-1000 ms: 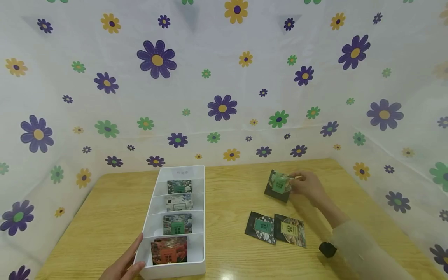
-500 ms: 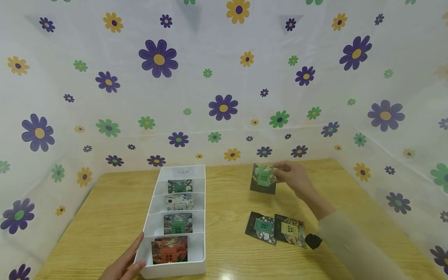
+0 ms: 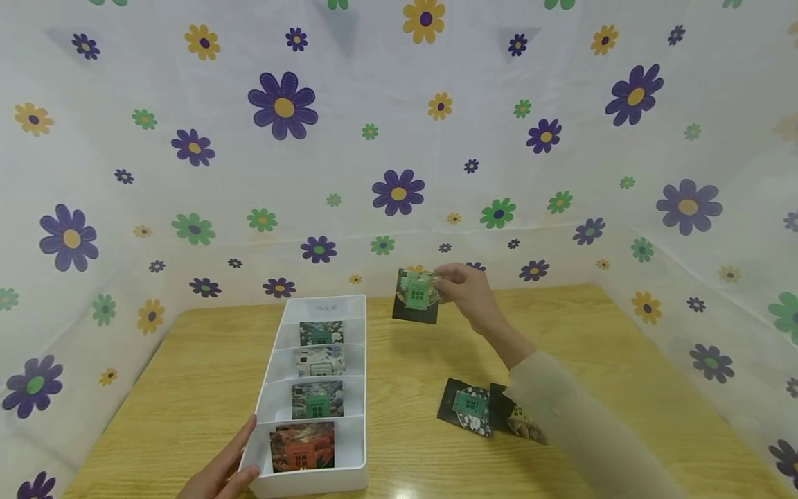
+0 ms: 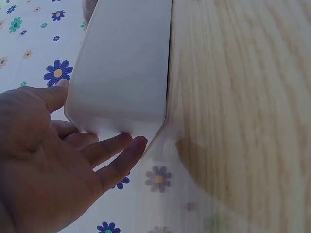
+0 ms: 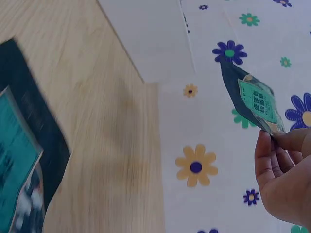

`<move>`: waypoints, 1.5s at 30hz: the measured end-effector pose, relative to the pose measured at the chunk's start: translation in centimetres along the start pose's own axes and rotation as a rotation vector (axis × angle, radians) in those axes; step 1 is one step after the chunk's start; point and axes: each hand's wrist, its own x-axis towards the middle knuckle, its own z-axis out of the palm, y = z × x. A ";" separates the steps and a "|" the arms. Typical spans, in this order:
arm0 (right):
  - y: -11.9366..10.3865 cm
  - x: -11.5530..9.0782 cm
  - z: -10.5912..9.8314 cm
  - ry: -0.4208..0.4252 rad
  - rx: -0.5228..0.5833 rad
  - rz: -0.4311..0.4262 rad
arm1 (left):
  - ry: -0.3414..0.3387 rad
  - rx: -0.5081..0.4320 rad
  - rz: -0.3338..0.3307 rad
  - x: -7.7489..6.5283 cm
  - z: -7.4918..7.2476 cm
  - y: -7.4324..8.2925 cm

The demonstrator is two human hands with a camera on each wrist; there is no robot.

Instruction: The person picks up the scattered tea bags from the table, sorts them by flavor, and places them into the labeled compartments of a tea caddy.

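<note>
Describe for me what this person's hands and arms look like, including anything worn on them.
Both the left hand and the right hand are bare, with no gloves or rings showing. The right arm wears a plain, pale cream long sleeve that stops short of the wrist. No sleeve shows on the left side.

We count two hands [image 3: 219, 471] [image 3: 474, 299], one white divided box [image 3: 324, 481] with sachets [image 3: 317, 400] in four compartments, and three loose sachets [image 3: 415, 296] outside.
</note>
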 end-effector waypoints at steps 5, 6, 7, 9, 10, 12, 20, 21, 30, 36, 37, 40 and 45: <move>-0.5 1.5 2.6 0.020 0.047 -0.023 | -0.007 0.001 0.020 0.0 0.0 0.0; -0.6 1.8 3.2 0.024 0.054 -0.027 | -0.010 0.001 0.027 0.0 -0.1 -0.1; -0.7 2.1 3.7 0.027 0.056 -0.031 | -0.016 0.000 0.034 0.0 -0.1 -0.1; -0.9 2.6 4.8 0.028 0.058 -0.034 | -0.033 -0.007 0.040 0.0 -0.3 -0.2; -1.0 2.8 5.3 0.028 0.058 -0.031 | -0.042 -0.012 0.045 0.0 -0.3 -0.2; -1.2 3.3 6.3 0.028 0.055 -0.018 | -0.057 -0.025 0.052 0.0 -0.4 -0.4; -1.5 5.0 9.8 0.039 0.069 0.043 | -0.048 -0.030 0.066 0.2 -0.3 -0.8; -1.5 5.2 10.1 0.042 0.070 0.047 | -0.049 -0.032 0.066 0.2 -0.3 -0.8; -0.4 6.1 13.2 0.041 0.048 0.049 | -0.067 -0.081 0.095 0.1 -0.4 -1.2; 0.1 5.8 14.4 0.013 -0.018 0.060 | -0.081 -0.083 0.100 0.1 -0.3 -1.2; 0.2 5.7 14.5 0.006 -0.028 0.066 | -0.084 -0.084 0.099 0.0 -0.3 -1.2; 0.5 5.5 15.0 -0.030 -0.069 0.081 | -0.081 -0.084 0.100 0.0 -0.3 -1.1; 0.8 5.3 15.5 -0.092 -0.123 0.081 | -0.061 -0.042 0.084 0.0 -0.4 -0.9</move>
